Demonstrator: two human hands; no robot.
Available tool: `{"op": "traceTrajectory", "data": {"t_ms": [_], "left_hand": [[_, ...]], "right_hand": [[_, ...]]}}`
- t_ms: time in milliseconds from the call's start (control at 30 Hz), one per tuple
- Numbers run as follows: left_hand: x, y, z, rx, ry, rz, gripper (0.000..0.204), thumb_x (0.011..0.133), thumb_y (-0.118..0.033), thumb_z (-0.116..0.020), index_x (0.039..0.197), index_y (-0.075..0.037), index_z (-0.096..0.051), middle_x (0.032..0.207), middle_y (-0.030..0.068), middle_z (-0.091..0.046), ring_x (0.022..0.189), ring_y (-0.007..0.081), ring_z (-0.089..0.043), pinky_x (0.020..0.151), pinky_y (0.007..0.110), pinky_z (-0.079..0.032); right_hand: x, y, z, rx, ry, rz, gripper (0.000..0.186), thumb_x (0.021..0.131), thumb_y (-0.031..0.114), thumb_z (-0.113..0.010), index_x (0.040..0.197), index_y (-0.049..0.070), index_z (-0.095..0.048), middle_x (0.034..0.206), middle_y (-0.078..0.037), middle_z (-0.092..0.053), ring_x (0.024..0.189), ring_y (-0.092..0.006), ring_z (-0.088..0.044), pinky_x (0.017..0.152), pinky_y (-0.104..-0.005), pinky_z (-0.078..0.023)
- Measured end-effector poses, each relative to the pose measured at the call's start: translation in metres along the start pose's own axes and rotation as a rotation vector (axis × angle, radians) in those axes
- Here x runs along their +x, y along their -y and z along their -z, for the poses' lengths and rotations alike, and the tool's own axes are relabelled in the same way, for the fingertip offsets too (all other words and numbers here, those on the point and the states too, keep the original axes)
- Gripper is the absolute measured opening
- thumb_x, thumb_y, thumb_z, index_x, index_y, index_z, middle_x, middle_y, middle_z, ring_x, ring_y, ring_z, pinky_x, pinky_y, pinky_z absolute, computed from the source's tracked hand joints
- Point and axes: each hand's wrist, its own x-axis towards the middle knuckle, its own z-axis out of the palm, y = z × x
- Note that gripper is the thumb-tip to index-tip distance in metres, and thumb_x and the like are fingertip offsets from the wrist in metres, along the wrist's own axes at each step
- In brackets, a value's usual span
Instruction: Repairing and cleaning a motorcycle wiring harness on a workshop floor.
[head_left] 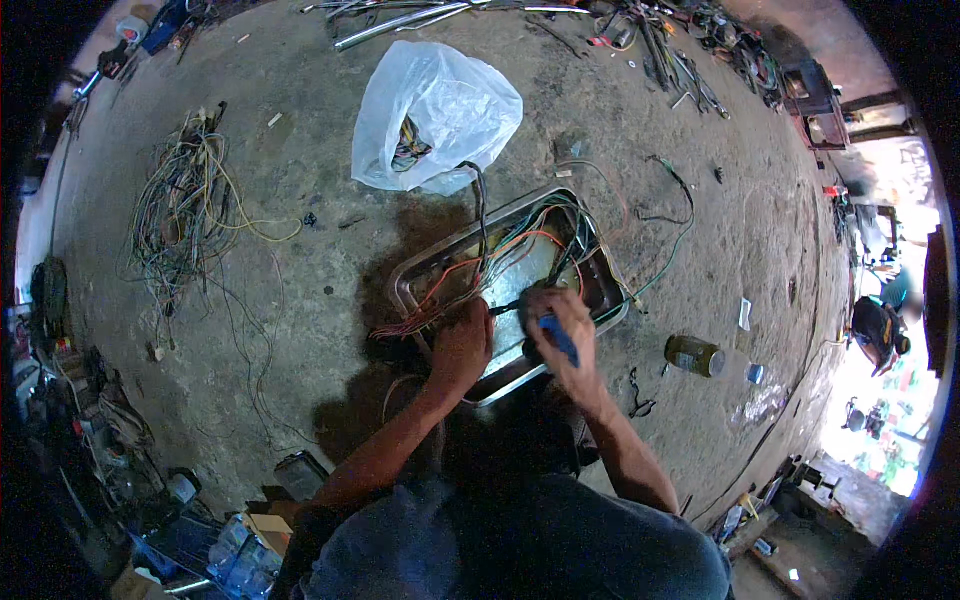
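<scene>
A wiring harness of black-sleeved, orange, green and dark wires lies across a metal tray on the ground. My left hand is closed on the harness at the tray's near left side, with loose wire ends poking out to its left. Over the tray's near right part, my right hand is closed around a blue item, its exact kind partly hidden by the fingers. A short black strip spans the gap between both hands.
Beyond the tray sits a clear plastic bag with wires inside. A tangled wire heap lies left. On the right are a jar of yellowish contents and a blue cap. Metal tools line the far edge.
</scene>
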Motion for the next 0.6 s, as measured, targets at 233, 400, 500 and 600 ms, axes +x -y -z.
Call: {"op": "traceTrajectory", "data": {"t_ms": [233,400,500,600], "left_hand": [[0.003,-0.006,0.005,0.033,-0.030,-0.078,0.018,0.095,-0.022,-0.059,0.102,-0.008,-0.053,0.076,0.0188,-0.064,0.064,0.0401,-0.066,0.054,0.049,-0.053],[0.007,-0.009,0.004,0.116,-0.022,-0.043,0.018,0.091,-0.024,-0.061,0.099,-0.009,-0.056,0.075,0.0178,-0.065,0.068,0.0398,-0.067,0.058,0.050,-0.054],[0.014,-0.013,0.006,0.105,-0.002,-0.050,0.017,0.090,-0.024,-0.062,0.096,-0.009,-0.058,0.074,0.0178,-0.066,0.071,0.0403,-0.068,0.061,0.052,-0.054],[0.020,-0.017,0.009,0.086,0.115,0.059,0.017,0.089,-0.025,-0.061,0.095,-0.009,-0.060,0.073,0.0181,-0.066,0.071,0.0407,-0.068,0.063,0.052,-0.054]], "right_hand": [[0.018,-0.030,0.006,-0.060,-0.070,-0.036,0.028,0.070,-0.004,-0.069,0.097,0.000,-0.062,0.098,-0.020,-0.061,0.092,-0.0426,-0.058,0.083,-0.0463,-0.049],[0.006,0.000,0.008,0.114,0.151,0.139,0.039,0.072,0.000,-0.070,0.109,0.001,-0.060,0.109,-0.020,-0.060,0.103,-0.0426,-0.058,0.091,-0.0455,-0.049],[0.003,-0.023,0.001,-0.042,0.220,0.099,0.036,0.071,0.002,-0.072,0.105,0.001,-0.061,0.106,-0.019,-0.060,0.106,-0.0409,-0.057,0.093,-0.0448,-0.049],[0.011,-0.023,0.016,-0.081,0.040,-0.030,0.035,0.070,0.001,-0.071,0.103,0.001,-0.062,0.104,-0.018,-0.060,0.102,-0.0398,-0.059,0.090,-0.0436,-0.050]]}}
